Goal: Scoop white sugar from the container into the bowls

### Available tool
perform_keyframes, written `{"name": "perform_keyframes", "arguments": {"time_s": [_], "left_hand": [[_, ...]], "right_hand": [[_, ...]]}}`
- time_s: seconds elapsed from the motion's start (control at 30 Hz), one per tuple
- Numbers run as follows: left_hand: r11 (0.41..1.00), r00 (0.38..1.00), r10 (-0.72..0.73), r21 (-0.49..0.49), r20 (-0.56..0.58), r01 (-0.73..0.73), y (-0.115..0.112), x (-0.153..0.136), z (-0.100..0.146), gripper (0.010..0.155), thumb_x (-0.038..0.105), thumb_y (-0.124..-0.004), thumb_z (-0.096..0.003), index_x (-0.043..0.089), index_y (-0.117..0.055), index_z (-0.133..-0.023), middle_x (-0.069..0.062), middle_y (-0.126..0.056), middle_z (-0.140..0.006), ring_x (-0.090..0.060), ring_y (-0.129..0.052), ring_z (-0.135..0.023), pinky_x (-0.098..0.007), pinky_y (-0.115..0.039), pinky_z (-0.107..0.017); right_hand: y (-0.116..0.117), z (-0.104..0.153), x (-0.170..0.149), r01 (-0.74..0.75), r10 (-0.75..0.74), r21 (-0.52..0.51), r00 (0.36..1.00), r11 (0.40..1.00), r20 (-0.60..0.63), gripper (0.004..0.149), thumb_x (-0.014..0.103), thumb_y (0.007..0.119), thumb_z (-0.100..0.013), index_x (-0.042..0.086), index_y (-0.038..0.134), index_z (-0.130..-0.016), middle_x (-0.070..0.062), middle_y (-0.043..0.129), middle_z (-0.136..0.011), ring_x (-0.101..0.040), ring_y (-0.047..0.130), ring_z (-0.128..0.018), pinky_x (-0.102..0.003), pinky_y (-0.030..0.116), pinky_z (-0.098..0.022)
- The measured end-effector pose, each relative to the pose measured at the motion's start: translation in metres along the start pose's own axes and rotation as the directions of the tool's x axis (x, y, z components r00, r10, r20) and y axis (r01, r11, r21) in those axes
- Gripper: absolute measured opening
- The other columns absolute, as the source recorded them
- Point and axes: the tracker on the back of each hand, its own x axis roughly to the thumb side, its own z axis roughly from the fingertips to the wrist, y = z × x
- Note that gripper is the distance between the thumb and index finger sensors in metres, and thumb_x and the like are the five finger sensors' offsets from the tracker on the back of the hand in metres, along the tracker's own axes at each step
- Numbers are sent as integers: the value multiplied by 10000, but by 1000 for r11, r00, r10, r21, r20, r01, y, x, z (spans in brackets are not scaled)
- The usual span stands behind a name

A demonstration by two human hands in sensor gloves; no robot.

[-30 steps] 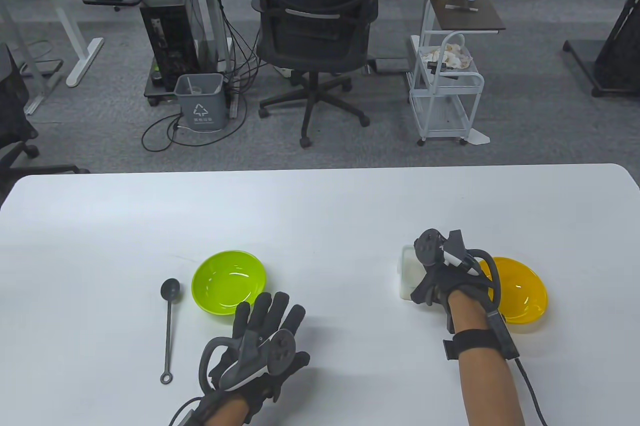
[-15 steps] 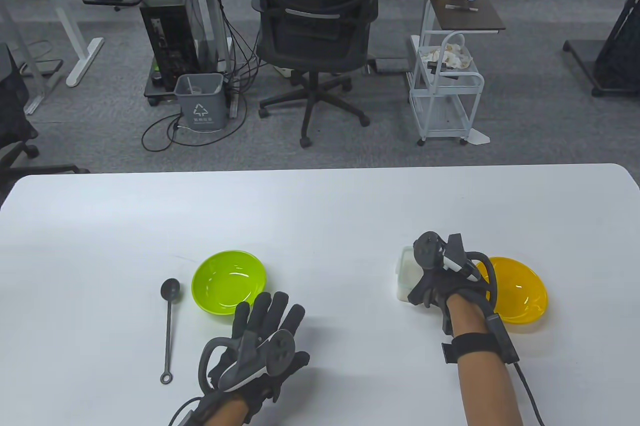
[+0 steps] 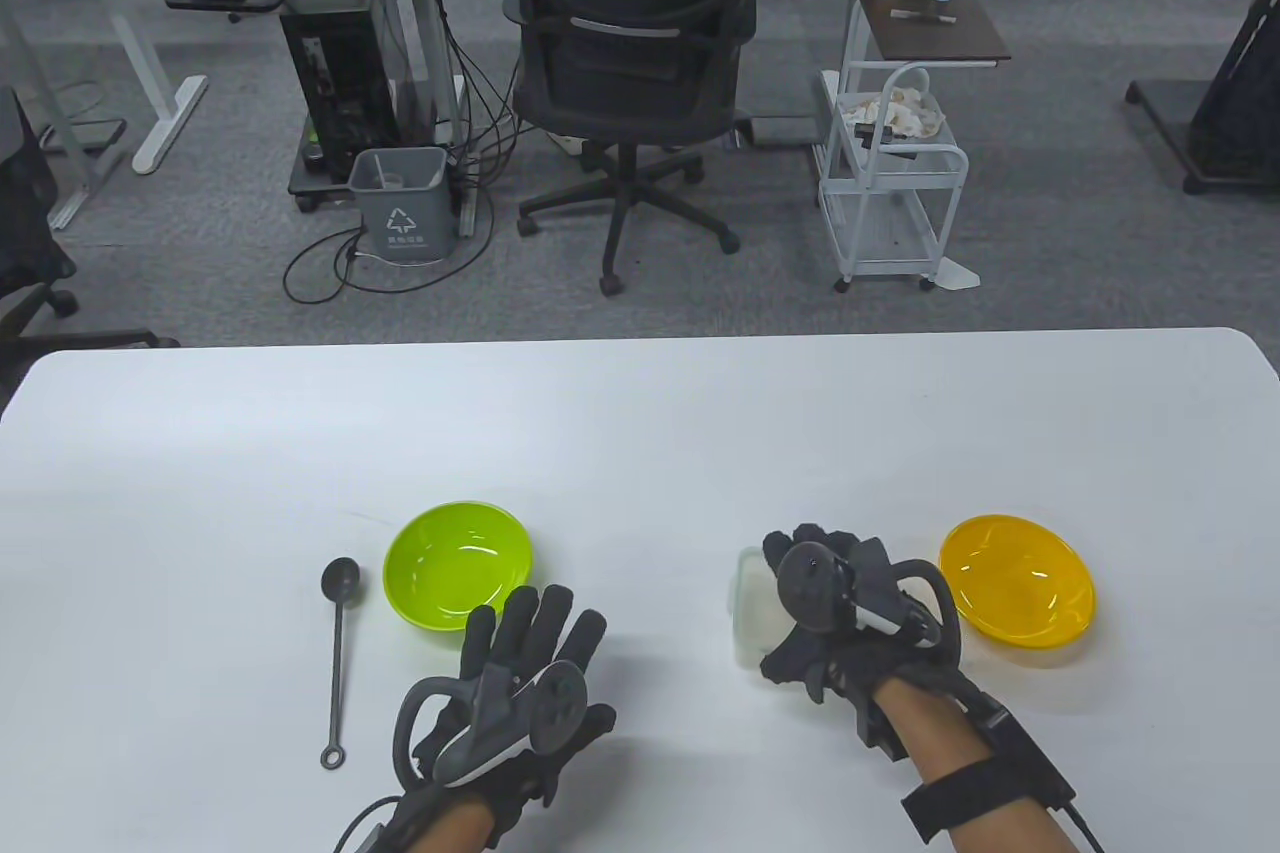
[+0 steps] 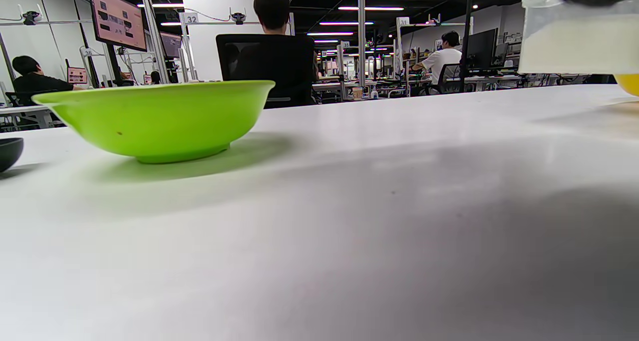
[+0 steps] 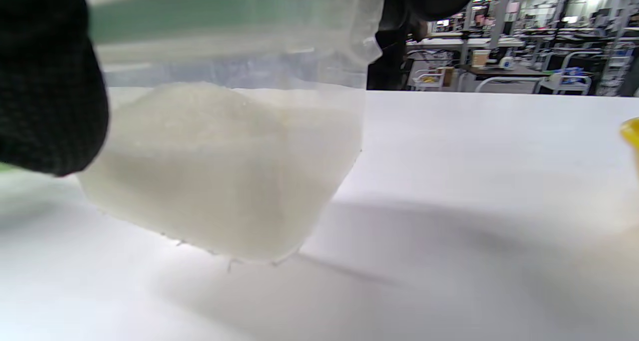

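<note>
My right hand point(image 3: 815, 618) grips a clear plastic container of white sugar point(image 3: 752, 608) and holds it lifted off the table, tilted, between the two bowls. The right wrist view shows the container point(image 5: 224, 156) close up, with a gloved finger point(image 5: 47, 81) on its side. A green bowl point(image 3: 458, 564) sits at the left and also shows in the left wrist view point(image 4: 159, 119). A yellow bowl point(image 3: 1017, 577) sits at the right. A black spoon point(image 3: 338, 653) lies left of the green bowl. My left hand point(image 3: 525, 663) rests flat on the table, empty, fingers spread, just near of the green bowl.
The white table point(image 3: 640, 423) stretches far behind the bowls. An office chair point(image 3: 630, 63), a bin point(image 3: 400, 203) and a white cart point(image 3: 890, 193) stand on the floor beyond the table's far edge.
My right hand has carried the sugar container left and toward me, away from the yellow bowl, and lifted it. The left hand has stayed put.
</note>
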Motion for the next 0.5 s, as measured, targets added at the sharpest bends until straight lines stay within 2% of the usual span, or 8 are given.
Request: {"name": "perform_keyframes", "arguments": {"time_s": [0.13,0.3,0.5], "left_hand": [[1000,1000,-3,-7,-7,3,-1,-1,1,854,766,-606,-363,513,-310,-1124,125,-171,-1246,-264,-249,-1221,-571,-177,-838],[1000,1000,-5,-9,-5,5,-1,0,1,854,765,-607,-363,514,-310,-1124,126,-174,-1245,-263,-252,-1220,-571,-177,-839],[1000,1000,-7,-12,1,7,-1,0,1,853,765,-606,-364,514,-309,-1124,128,-172,-1246,-262,-251,-1222,-571,-178,-839]], "right_hand": [[19,13,23,13,-14,27,999,1000,51,1103,646,972,-304,252,331,-1111,-191,298,-1179,-483,425,-1064,-604,451,-772],[43,17,39,19,-23,45,995,999,97,1100,645,973,-303,251,337,-1109,-197,301,-1175,-485,429,-1059,-604,455,-767],[49,18,43,25,-27,26,996,999,89,1094,654,957,-308,252,328,-1108,-192,282,-1173,-483,414,-1057,-599,453,-767]]}}
